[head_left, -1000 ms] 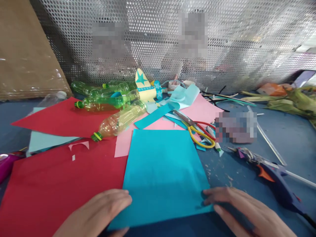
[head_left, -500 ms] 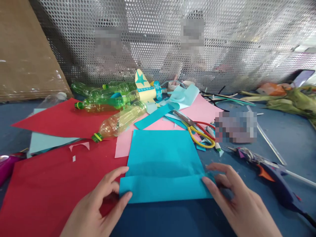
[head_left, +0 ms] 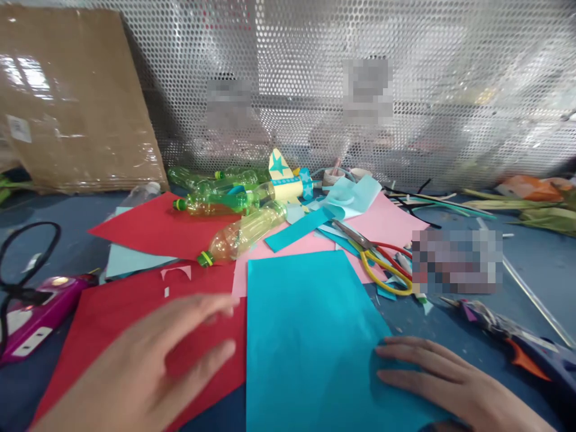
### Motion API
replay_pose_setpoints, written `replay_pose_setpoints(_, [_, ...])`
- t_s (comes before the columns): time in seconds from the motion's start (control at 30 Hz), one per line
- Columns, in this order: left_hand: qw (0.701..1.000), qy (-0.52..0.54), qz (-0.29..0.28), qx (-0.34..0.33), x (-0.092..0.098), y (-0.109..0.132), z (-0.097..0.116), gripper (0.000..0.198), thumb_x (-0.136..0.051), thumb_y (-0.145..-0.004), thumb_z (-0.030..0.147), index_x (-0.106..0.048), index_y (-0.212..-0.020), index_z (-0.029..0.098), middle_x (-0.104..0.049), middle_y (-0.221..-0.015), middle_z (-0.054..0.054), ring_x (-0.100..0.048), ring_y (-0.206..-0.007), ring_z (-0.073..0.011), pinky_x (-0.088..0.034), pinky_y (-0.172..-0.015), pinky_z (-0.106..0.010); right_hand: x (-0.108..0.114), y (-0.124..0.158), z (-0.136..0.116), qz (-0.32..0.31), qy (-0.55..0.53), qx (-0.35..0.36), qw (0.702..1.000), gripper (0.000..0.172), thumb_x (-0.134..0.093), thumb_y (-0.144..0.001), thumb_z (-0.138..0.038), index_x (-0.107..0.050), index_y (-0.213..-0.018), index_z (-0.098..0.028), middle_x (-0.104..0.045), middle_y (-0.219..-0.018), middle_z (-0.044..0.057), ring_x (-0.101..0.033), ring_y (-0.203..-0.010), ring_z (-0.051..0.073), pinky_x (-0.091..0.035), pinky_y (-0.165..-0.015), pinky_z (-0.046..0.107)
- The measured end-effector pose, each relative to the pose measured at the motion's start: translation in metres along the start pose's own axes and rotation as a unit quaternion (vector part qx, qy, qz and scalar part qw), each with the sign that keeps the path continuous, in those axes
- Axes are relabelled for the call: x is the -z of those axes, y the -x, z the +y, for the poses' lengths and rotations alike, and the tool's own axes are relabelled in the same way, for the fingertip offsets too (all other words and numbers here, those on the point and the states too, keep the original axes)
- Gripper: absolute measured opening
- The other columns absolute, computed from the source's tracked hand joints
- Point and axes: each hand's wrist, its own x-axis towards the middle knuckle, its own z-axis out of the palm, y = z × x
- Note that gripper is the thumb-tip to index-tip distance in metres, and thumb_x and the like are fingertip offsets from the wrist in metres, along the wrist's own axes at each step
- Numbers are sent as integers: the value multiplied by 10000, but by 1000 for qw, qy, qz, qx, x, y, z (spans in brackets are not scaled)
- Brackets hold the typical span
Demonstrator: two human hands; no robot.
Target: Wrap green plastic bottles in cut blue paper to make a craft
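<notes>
A blue paper sheet [head_left: 310, 336] lies flat in front of me, its near part running out of view at the bottom. My right hand [head_left: 454, 378] rests on its right edge with fingers stretched out; the thumb is mostly hidden at the bottom. Off the sheet's left edge, my left hand [head_left: 153, 354] hovers above red paper [head_left: 103, 318], slightly blurred, thumb and fingers apart and holding nothing. Beyond the sheet's upper right corner are scissors [head_left: 382, 264] with yellow and red handles. A narrow blue strip [head_left: 299, 229] lies behind the sheet.
Several plastic bottles [head_left: 243, 231] lie behind, near a decorated yellow paper piece [head_left: 288, 187]. A blue glue gun [head_left: 508, 336] is at right, a purple device [head_left: 49, 309] with a black cable at left. Cardboard [head_left: 81, 102] leans against the perforated metal wall [head_left: 292, 72].
The fold along the blue sheet's near edge has been opened out flat. My left hand has let go of the paper; my right hand now lies on it. The view has shifted.
</notes>
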Motion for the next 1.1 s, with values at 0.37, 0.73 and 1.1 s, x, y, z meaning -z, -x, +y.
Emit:
replay_pose_setpoints(0.37, [979,-158,-125,-14,-11,-141,-19,672,-502,-877,513,-426,-1401,99,-575,-1335,-203,-529,-1229,-349,-436,-1001,-463,4,-5,-2,25,3,5,1000,609,-756,-708,-344,-581,-1292,-358,-605,-1356,33,-638,-1148,305,-556,-950,392])
replay_pose_setpoints(0.73, [974,0,-211,-76,1,-126,-5,669,-485,-871,569,-393,-1441,230,-461,-1474,-117,-453,-1320,-292,-414,-1036,-413,43,-31,-16,122,35,-62,990,217,-581,-915,-388,-691,-1091,-322,-702,-1200,41,-647,-1134,265,-571,-936,407])
replay_pose_setpoints(1.1, [950,60,-290,-95,6,-136,-2,638,-602,-813,439,-435,-1388,220,-545,-1381,-113,-579,-1164,-254,-474,-918,-326,64,-173,-3,32,17,-76,996,378,-478,-960,-406,-517,-1283,-213,-582,-1308,123,-537,-1213,303,-430,-1010,476])
